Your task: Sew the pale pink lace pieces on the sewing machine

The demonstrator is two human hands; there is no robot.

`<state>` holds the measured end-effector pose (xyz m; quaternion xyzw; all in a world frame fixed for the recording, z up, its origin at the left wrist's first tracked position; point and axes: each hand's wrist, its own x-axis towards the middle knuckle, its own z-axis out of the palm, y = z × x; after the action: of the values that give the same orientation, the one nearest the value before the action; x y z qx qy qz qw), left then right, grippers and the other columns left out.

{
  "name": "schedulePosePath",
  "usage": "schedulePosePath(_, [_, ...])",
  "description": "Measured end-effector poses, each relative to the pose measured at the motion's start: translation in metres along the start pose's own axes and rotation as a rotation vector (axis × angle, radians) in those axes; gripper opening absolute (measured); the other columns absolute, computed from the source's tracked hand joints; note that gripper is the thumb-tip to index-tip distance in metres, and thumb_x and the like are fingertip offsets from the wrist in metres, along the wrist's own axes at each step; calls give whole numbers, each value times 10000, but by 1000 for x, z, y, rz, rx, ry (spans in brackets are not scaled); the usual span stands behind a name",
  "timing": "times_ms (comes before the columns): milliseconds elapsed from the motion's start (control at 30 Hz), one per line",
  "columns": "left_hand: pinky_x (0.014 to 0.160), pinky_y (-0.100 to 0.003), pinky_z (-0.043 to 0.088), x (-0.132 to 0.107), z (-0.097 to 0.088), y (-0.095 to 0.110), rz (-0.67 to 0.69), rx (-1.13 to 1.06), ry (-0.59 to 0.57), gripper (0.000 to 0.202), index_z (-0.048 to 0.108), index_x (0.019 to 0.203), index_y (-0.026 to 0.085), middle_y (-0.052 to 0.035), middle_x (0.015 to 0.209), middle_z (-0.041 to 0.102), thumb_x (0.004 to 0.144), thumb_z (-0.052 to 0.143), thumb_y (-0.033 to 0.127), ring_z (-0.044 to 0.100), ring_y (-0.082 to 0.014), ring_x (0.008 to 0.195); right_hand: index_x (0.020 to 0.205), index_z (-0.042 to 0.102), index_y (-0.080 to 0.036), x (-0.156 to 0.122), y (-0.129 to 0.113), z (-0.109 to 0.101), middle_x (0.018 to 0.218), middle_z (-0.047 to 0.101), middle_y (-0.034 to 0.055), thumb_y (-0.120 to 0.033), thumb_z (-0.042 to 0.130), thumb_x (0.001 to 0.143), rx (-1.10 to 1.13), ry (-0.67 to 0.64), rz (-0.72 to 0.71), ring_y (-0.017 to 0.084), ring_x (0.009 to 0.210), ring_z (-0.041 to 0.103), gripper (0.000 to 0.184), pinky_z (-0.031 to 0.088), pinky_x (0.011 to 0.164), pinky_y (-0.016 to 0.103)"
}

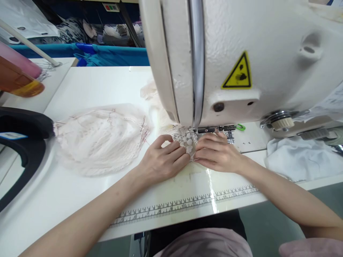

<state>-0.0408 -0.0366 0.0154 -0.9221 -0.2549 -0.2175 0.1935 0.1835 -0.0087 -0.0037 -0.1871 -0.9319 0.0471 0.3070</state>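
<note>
My left hand (166,159) is closed, with its curled fingers on the near-left edge of a piece of white lace fabric (184,138). Close beside it, my right hand (218,151) has its fingers bent and pressed together on the right side of the same lace. The lace lies under the head of a sewing machine (171,53), by the dark metal presser foot parts (210,130). Part of the lace is hidden by my fingers and the machine head. Paler fabric continues from it behind the machine head.
A heap of sheer cream fabric (99,142) with reddish threads lies to the left. A black curved frame (32,121) stands at the far left. White cloth (294,159) rests at the right. A printed ruler (184,206) runs along the front of the white table (107,84).
</note>
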Motion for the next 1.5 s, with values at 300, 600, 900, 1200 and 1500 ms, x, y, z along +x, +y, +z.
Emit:
schedulePosePath(300, [830, -347, 519, 0, 3, 3, -45, -151, -54, 85, 606, 900, 161, -75, 999, 708, 880, 528, 133, 640, -204, 974, 914, 655, -231, -1, 3, 0, 882, 712, -32, -209, 568, 904, -24, -25, -79, 134, 915, 614, 90, 492, 818, 317])
schedulePosePath(600, [1047, -469, 465, -7, 15, -1, -204, -187, -242, 520, 468, 1348, 19, -182, 1368, 536, 916, 433, 308, 527, -307, 1257, 911, 665, -235, 2, -6, 8, 806, 721, -62, -101, 523, 892, -135, 25, -65, 96, 820, 633, 196, 519, 751, 243])
schedulePosePath(900, [1025, -472, 486, -6, 10, -12, -133, -176, -269, 478, 555, 1306, 87, -145, 1347, 560, 879, 465, 282, 558, -304, 1226, 850, 661, -202, 9, -8, 10, 776, 722, -67, -102, 584, 870, -137, 113, -126, 86, 734, 632, 128, 506, 632, 223])
schedulePosePath(1200, [1002, -458, 508, -4, 9, -15, -148, -186, -263, 483, 567, 1292, 97, -131, 1310, 596, 853, 472, 277, 590, -291, 1187, 801, 666, -200, 11, -9, 12, 710, 698, -67, -96, 576, 870, -138, 140, -134, 83, 697, 617, 154, 512, 629, 221])
schedulePosePath(1500, [979, -472, 507, -1, 12, -7, -173, -164, -246, 496, 551, 1307, 97, -147, 1291, 609, 879, 459, 332, 582, -309, 1191, 907, 668, -228, -3, -5, 13, 780, 684, -39, -67, 519, 886, -97, -5, 19, 114, 852, 609, 220, 480, 703, 228])
